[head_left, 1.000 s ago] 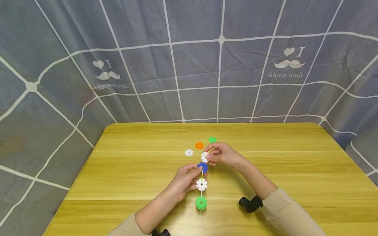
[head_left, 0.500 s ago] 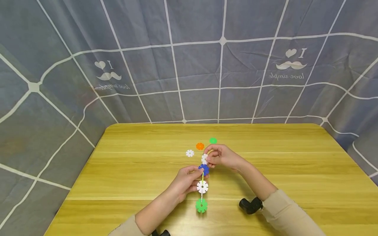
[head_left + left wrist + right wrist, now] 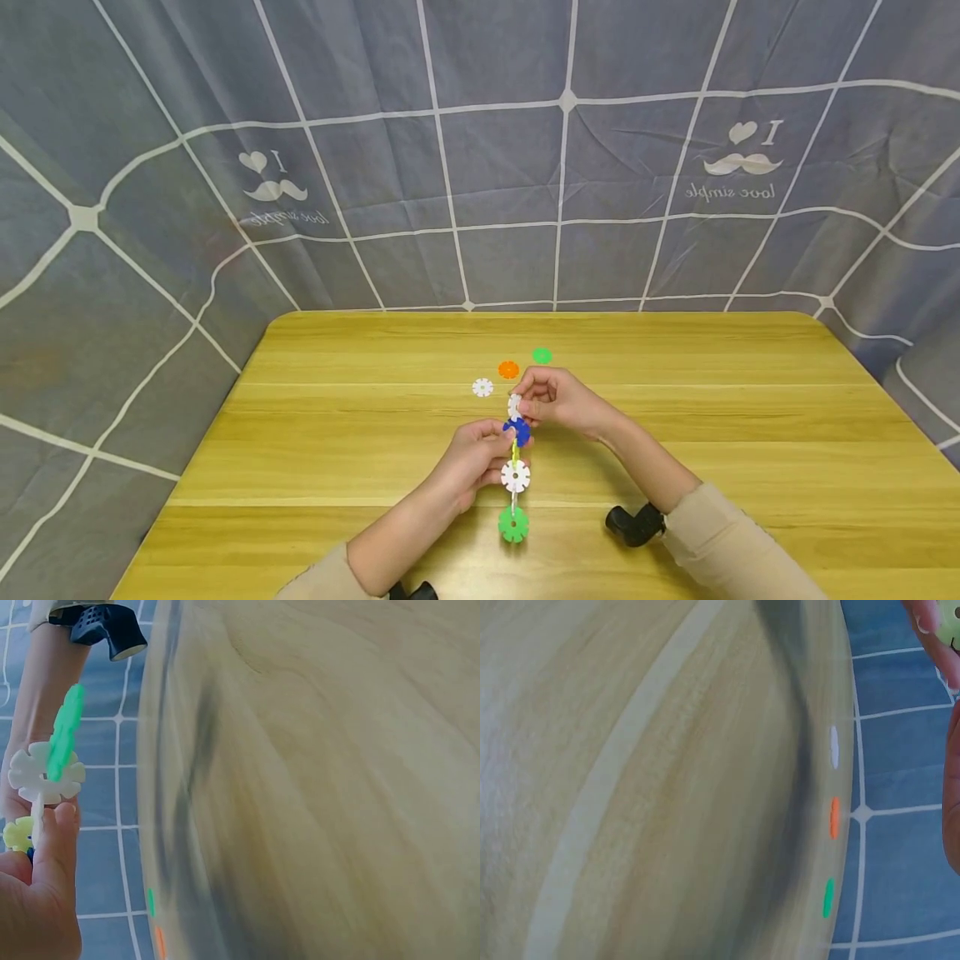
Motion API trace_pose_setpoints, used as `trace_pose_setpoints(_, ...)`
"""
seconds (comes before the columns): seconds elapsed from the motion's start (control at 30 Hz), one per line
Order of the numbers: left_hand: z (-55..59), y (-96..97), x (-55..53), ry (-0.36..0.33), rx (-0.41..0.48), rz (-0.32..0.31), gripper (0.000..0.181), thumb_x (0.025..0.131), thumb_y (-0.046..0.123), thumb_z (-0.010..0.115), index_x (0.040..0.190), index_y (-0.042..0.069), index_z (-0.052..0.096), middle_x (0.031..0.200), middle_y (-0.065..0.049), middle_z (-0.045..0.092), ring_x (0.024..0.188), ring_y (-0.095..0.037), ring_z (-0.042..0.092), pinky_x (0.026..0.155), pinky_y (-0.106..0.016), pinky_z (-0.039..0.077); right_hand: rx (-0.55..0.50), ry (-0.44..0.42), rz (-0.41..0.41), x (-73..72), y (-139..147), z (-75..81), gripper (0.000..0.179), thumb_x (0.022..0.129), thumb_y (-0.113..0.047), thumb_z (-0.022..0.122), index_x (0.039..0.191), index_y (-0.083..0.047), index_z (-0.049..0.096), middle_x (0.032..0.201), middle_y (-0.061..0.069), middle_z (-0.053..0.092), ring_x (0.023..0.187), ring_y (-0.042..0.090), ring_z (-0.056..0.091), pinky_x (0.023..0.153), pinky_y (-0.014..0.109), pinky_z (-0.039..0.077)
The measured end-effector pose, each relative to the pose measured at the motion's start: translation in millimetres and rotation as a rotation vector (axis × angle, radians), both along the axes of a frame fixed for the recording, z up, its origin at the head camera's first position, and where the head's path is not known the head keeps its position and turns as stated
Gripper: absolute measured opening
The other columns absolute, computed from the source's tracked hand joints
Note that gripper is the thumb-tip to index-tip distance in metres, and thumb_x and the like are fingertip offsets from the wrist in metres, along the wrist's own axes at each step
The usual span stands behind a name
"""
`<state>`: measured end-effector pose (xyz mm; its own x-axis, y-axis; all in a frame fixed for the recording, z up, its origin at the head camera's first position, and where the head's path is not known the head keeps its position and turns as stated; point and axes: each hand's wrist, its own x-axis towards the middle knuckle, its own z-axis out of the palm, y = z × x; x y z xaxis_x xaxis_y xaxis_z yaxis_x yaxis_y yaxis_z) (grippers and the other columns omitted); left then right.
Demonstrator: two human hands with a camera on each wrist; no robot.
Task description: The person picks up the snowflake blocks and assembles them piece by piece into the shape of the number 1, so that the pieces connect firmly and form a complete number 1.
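Note:
A chain of slotted plastic snowflake discs hangs between the hands in the head view. At its top, my left hand pinches the blue disc between thumb and fingers. Just beyond it, my right hand pinches a white disc right at the blue disc's rim. Below the blue one come an edge-on yellow disc, a white disc, an edge-on white piece and a green disc at the near end. In the left wrist view the green disc stands near the lens; fingers mostly hide the blue one.
Loose on the table beyond the hands lie a white disc, an orange disc and a green disc. A grey checked curtain rises behind the table's far edge. Black wrist devices sit at both sleeves.
The white disc in my right hand has turned more edge-on and shifted slightly left against the blue disc. The chain's lower end sits slightly nearer in view. My left hand keeps its hold.

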<state>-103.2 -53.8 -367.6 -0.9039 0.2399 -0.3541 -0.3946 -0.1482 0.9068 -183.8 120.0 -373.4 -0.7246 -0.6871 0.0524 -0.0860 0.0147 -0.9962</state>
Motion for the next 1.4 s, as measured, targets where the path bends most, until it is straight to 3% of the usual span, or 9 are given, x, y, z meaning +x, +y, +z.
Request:
trace_pose_setpoints(0.17, 1.8, 1.7, 1.8, 0.017, 0.0, 0.016, 0.011, 0.095, 0.004, 0.05, 0.092, -0.003, 0.058, 0.106, -0.023, 0.065, 0.071, -0.016, 0.068, 0.057, -0.023, 0.055, 0.017, 0.043, -0.023, 4.3, -2, 6.2, 0.013, 0.088, 0.01, 0.055, 0.098, 0.017, 0.05, 0.076, 0.003, 0.06, 0.065, 0.01, 0.056, 0.061, 0.021, 0.051)
trace_pose_setpoints(0.37, 4.7, 1.0, 2.9, 0.026, 0.006, 0.011, 0.011, 0.094, 0.002, 0.05, 0.094, -0.005, 0.058, 0.107, -0.023, 0.064, 0.069, -0.013, 0.067, 0.057, -0.022, 0.054, 0.02, 0.072, -0.031, 7.1, -3, 11.4, 0.01, 0.088, 0.01, 0.055, 0.096, 0.015, 0.052, 0.077, 0.006, 0.059, 0.065, 0.011, 0.056, 0.06, 0.021, 0.051)
trace_pose_setpoints(0.67, 10.0, 0.1, 3.6, 0.046, 0.039, -0.028, 0.015, 0.095, 0.003, 0.049, 0.1, -0.009, 0.056, 0.11, -0.023, 0.063, 0.075, -0.018, 0.068, 0.06, -0.023, 0.055, -0.065, 0.051, -0.031, 10.9, -2, 10.1, 0.012, 0.087, 0.013, 0.054, 0.096, 0.018, 0.048, 0.077, 0.002, 0.062, 0.065, 0.008, 0.057, 0.06, 0.018, 0.049)
trace_pose_setpoints(0.9, 12.2, 0.9, 3.0, 0.04, 0.041, -0.021, 0.012, 0.095, 0.001, 0.048, 0.096, -0.007, 0.056, 0.108, -0.023, 0.064, 0.083, -0.028, 0.068, 0.063, -0.025, 0.056, -0.107, 0.039, -0.021, 14.1, -2, 8.7, 0.013, 0.087, 0.011, 0.054, 0.095, 0.019, 0.047, 0.078, -0.001, 0.064, 0.065, 0.007, 0.058, 0.059, 0.017, 0.049)
trace_pose_setpoints(1.2, 11.6, -0.3, 3.2, 0.033, 0.076, -0.06, 0.016, 0.095, 0.002, 0.048, 0.101, -0.009, 0.056, 0.111, -0.024, 0.062, 0.085, -0.025, 0.068, 0.066, -0.026, 0.056, -0.106, 0.009, -0.022, 12.0, 3, 1.7, 0.02, 0.089, 0.006, 0.056, 0.1, 0.02, 0.047, 0.081, -0.001, 0.064, 0.068, 0.007, 0.059, 0.062, 0.018, 0.05)
trace_pose_setpoints(1.4, 12.4, -1.5, 1.1, 0.017, 0.064, -0.071, 0.025, 0.095, 0.007, 0.051, 0.112, -0.011, 0.057, 0.101, -0.017, 0.067, 0.078, -0.013, 0.066, 0.058, -0.018, 0.054, -0.111, 0.02, -0.012, 9.2, 6, -0.6, 0.027, 0.09, 0.0, 0.058, 0.103, 0.02, 0.045, 0.081, -0.001, 0.064, 0.069, 0.007, 0.057, 0.064, 0.02, 0.05)
